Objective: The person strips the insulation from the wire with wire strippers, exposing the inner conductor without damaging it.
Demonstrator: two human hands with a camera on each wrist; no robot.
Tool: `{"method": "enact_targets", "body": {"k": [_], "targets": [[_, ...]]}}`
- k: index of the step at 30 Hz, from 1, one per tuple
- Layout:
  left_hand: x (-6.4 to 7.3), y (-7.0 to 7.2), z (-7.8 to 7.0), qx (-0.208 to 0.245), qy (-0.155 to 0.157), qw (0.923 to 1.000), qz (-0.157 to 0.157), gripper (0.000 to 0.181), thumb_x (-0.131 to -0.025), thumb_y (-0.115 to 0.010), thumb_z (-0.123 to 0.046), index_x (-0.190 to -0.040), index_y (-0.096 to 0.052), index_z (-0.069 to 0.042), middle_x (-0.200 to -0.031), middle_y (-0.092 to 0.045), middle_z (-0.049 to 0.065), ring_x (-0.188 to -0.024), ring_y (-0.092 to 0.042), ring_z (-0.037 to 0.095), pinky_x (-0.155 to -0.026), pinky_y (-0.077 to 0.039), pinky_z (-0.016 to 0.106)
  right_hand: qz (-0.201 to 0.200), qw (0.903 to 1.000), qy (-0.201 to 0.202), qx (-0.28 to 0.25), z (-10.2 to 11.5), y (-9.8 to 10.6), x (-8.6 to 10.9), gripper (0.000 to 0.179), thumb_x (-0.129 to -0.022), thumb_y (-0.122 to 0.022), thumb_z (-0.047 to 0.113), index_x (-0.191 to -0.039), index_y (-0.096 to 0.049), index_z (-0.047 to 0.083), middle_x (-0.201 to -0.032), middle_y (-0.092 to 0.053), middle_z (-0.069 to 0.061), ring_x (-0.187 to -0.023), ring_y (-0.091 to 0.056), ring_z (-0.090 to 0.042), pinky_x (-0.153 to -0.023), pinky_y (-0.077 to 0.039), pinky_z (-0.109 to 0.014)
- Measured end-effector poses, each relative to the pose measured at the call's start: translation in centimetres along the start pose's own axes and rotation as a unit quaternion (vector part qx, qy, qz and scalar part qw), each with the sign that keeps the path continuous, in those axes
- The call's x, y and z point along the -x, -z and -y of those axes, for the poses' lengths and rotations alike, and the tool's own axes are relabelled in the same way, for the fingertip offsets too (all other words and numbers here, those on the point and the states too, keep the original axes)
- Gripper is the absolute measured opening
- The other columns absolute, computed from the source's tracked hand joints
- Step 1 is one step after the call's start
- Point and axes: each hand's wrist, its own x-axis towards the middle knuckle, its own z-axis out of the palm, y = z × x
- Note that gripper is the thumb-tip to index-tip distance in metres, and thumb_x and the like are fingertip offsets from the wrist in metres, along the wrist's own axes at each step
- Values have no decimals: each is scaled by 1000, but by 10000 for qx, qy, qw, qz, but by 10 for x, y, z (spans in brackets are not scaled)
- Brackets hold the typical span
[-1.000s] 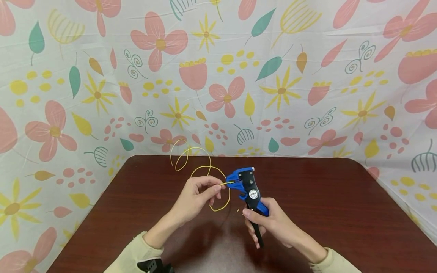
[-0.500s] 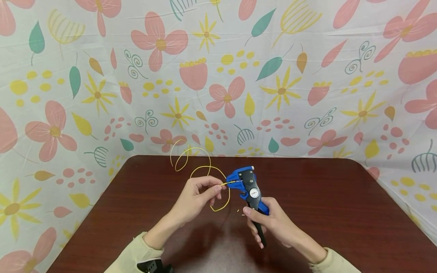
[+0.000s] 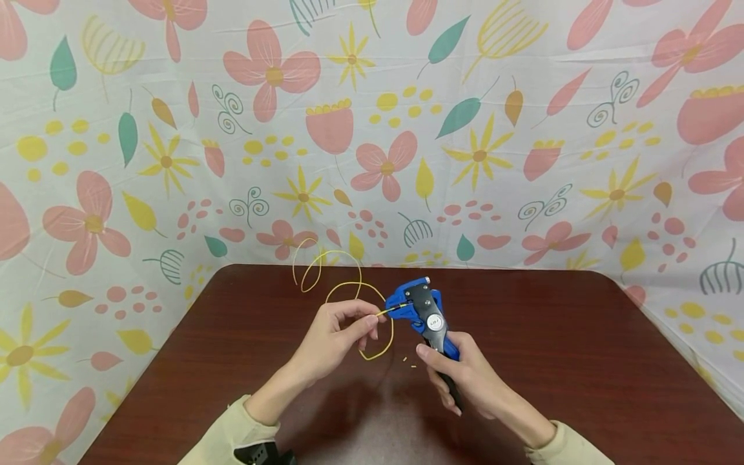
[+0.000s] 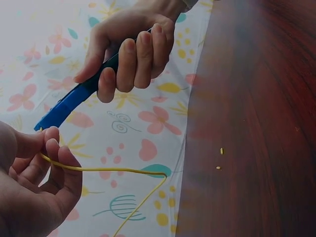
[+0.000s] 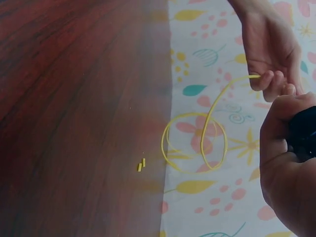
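Between thumb and fingertips my left hand (image 3: 334, 332) pinches a thin yellow wire (image 3: 380, 314) close to its end. That end lies in the blue jaws of a blue-and-black wire stripper (image 3: 427, 307), which my right hand (image 3: 467, 374) grips round its handles. In the left wrist view the right-hand fingers (image 4: 143, 61) curl round the handle, and the tool's blue head meets the left fingertips. The rest of the wire (image 5: 217, 131) trails in loose loops behind the left hand. The wire's very tip is hidden inside the tool's head.
Two short yellow insulation bits (image 5: 141, 164) lie on the dark red-brown table (image 3: 552, 336), below the stripper. A flower-patterned cloth (image 3: 383, 97) hangs behind the table and along its sides. A black wrist device (image 3: 258, 453) shows at the left sleeve.
The stripper's head has tilted and risen slightly, while its handles swung a little to the right with my right hand. My left hand stays almost still; the wire loops shifted slightly.
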Motion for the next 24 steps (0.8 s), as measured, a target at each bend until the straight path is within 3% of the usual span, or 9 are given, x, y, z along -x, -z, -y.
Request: {"method": "enact_targets", "body": {"k": [4,7,14,24], "targets": [[1,0,0,-14,20,10000,-1,13,-104,-63,-1,-106,-75,2,-80,-66,23,-61,-59,20,-57,-52,24,48,10000,-47,32,1,1,0,31,-111,-49,10,-92,-42,-13,-58,-38,-34,-36,-38,-38,-29,-43,-37],[1,1,0,-25,58,10000,-10,13,-104,-63,-2,-106,-76,2,-81,-66,25,-61,-59,19,-57,-52,24,50,10000,-51,42,1,1,1,31,-111,-49,10,-93,-42,-14,-59,-39,-34,-36,-41,-36,-31,-44,-38],[2,3,-1,-55,107,9999,-38,13,-104,-64,-3,-107,-76,0,-80,-67,17,-63,-59,23,-57,-51,25,149,9999,-42,-42,-1,2,1,26,-112,-48,9,-97,-46,-12,-62,-43,-36,-39,-49,-36,-34,-50,-42],[2,4,-1,-13,61,10000,-56,13,-104,-63,-2,-106,-76,1,-80,-67,14,-62,-59,20,-57,-51,24,113,9997,-79,-182,-1,4,1,19,-112,-48,9,-106,-51,-9,-67,-50,-34,-49,-63,-21,-41,-54,-55]]}}
